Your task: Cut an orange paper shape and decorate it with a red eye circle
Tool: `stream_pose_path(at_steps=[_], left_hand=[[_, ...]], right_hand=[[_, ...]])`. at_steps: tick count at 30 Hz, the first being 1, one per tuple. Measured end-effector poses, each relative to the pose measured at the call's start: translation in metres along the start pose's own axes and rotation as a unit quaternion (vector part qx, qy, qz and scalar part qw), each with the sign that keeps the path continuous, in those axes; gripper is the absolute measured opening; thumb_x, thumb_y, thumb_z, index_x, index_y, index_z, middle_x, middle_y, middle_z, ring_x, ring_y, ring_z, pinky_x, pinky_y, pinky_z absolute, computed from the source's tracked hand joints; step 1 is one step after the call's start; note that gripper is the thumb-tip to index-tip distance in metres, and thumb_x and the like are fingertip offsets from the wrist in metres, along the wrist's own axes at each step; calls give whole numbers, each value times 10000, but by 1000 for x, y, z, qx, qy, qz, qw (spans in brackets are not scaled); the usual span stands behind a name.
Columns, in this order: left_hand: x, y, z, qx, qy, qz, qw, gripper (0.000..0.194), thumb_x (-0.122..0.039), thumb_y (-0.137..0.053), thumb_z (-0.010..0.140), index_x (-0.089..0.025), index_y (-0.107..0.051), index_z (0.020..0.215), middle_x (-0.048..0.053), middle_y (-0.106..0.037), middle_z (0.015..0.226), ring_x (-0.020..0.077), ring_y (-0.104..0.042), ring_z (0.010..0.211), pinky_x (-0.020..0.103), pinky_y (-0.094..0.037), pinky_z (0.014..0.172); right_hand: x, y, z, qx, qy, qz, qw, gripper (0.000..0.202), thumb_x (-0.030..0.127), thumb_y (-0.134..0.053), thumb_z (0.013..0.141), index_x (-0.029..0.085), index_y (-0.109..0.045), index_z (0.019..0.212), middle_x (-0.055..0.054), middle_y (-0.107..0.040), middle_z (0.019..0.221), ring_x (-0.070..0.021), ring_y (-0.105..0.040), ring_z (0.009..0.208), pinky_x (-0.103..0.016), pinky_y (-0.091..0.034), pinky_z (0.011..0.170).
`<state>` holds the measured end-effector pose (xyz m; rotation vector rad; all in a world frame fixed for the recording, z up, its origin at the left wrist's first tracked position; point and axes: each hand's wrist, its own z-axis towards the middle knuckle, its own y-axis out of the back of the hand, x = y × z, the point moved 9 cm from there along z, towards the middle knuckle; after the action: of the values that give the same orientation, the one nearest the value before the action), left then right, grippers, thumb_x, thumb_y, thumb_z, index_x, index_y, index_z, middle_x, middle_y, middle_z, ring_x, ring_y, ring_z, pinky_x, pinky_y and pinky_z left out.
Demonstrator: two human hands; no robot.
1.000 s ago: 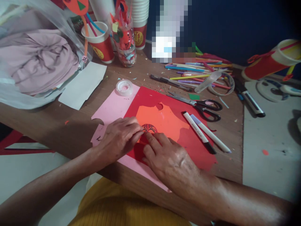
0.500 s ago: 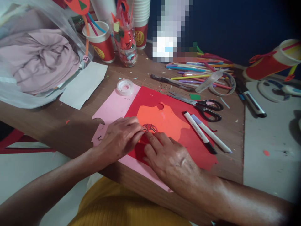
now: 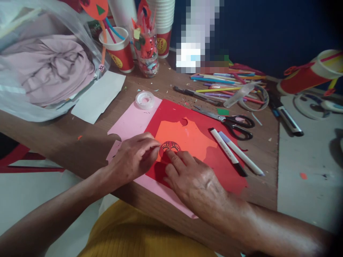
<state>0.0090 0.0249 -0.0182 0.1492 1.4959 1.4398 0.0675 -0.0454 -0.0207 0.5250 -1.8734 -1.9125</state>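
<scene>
A small round red paper cutout (image 3: 169, 143) with black-lined lashed eyes lies on an orange paper sheet (image 3: 198, 137). Under the orange piece is a red sheet (image 3: 158, 116), with a pink sheet (image 3: 123, 123) below that. My right hand (image 3: 190, 175) rests over the papers, its index fingertip pressing the round cutout and its other fingers loosely spread. Just left of the cutout, my left hand (image 3: 136, 155) is closed in a pinch, slightly raised. Whatever may be between its thumb and finger is too small or hidden to make out.
Scissors (image 3: 225, 119), two white markers (image 3: 233, 153) and a tape roll (image 3: 144, 100) lie around the papers. Behind are scattered coloured pens (image 3: 227, 82), a paper cup (image 3: 116, 50) and a plastic cup (image 3: 147, 53). A plastic bag (image 3: 53, 71) with cloth stands left.
My left hand has drawn back slightly left from the round cutout, leaving more of its face visible. My right index finger stays on it. The view has shifted slightly.
</scene>
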Motion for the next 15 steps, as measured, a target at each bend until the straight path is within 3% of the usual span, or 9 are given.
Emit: stream_pose_path(at_steps=[6,15], left_hand=[[-12,0,-8,-11,-64,55,996,180,-108,-451,871,-123,-599,972,64,-619,859,158,-578,760,283,-489,678],[-12,-8,-14,17,-82,77,993,237,-91,-414,879,-136,-565,1056,73,-593,914,184,-549,819,326,-485,700]], right_hand=[[0,0,0,-10,-2,0,1000,80,92,-536,781,135,-575,836,-163,-659,1077,-293,-612,817,-361,-549,551],[0,-1,0,3,-3,5,1000,126,55,-498,774,126,-573,846,-190,-647,1119,-311,-623,844,-369,-556,545]])
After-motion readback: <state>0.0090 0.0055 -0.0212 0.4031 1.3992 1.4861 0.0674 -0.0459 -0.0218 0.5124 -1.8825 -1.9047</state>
